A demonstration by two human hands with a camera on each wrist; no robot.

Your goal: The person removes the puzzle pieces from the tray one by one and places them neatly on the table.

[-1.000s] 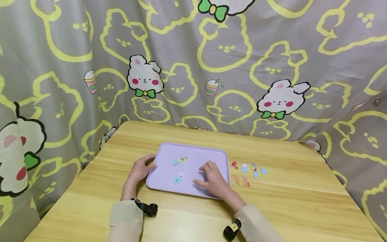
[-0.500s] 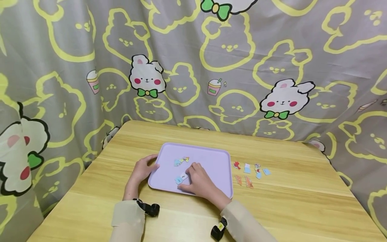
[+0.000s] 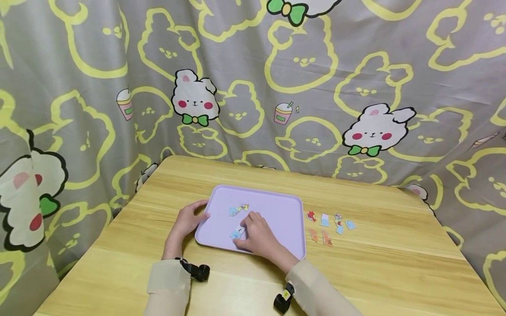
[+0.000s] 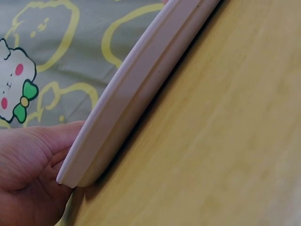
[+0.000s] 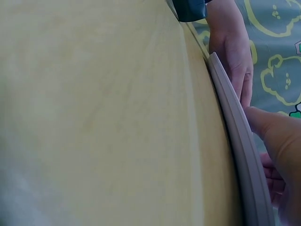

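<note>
A lilac tray [image 3: 274,208] lies on the wooden table. My left hand [image 3: 186,220] holds its left rim, thumb over the edge and fingers along the outside; the left wrist view shows this grip at the tray's corner. Over the front part of the tray, my right hand [image 3: 258,235] pinches a blue-and-white jigsaw puzzle piece [image 3: 236,233] between thumb and fingers, which partly cover it. Farther back on the tray lie joined puzzle pieces [image 3: 238,210] in light blue and yellow. The tray's wall [image 5: 240,136] hides the pieces in the right wrist view.
Several loose puzzle pieces lie on the table right of the tray, among them a red one [image 3: 311,215], an orange one [image 3: 327,238] and a blue one [image 3: 350,224]. A patterned curtain [image 3: 241,52] hangs behind the table [image 3: 379,272].
My right hand has moved left across the tray to the blue-and-white puzzle piece, and its fingers have closed in on it. The left hand stays at the tray's rim.
</note>
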